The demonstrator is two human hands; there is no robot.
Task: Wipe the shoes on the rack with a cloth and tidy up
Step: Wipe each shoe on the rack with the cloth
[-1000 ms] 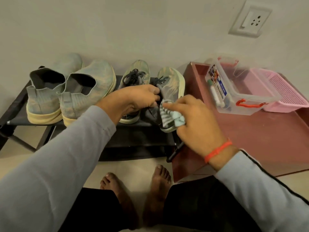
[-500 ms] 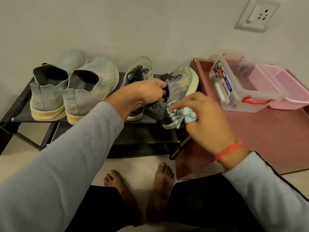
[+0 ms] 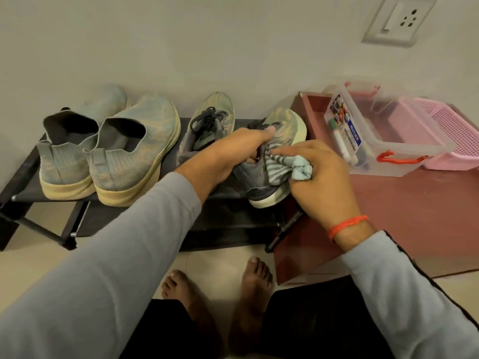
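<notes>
**Risks at the rack, then condition of the shoe in hand**

The rack (image 3: 33, 174) is looking light: black fabric shelf on thin poles, four shoes sitting on its top tier. Judgement: a firm wipe is likely pushing sideways on it, which could shift the slip-on pair (image 3: 108, 149) or the other laced shoe (image 3: 207, 125) toward an edge.

The laced shoe (image 3: 261, 177) is sitting at the right end of the top tier, heel overhanging the front edge beside the maroon worktop (image 3: 414, 216). Risk: it could be tipping off the front if the steadying grip loosens.

The left hand (image 3: 233, 151) is gripping this shoe at the collar, thumb lying along the upper. The right hand (image 3: 318, 177) is clutching a bunched striped cloth (image 3: 285, 167), forefinger pressing it against the shoe's side. The loose laces could be snagging in the cloth.

Shoe appearance: grey heel and side panels, faded greenish toe, pale worn sole, dark untied laces.
</notes>
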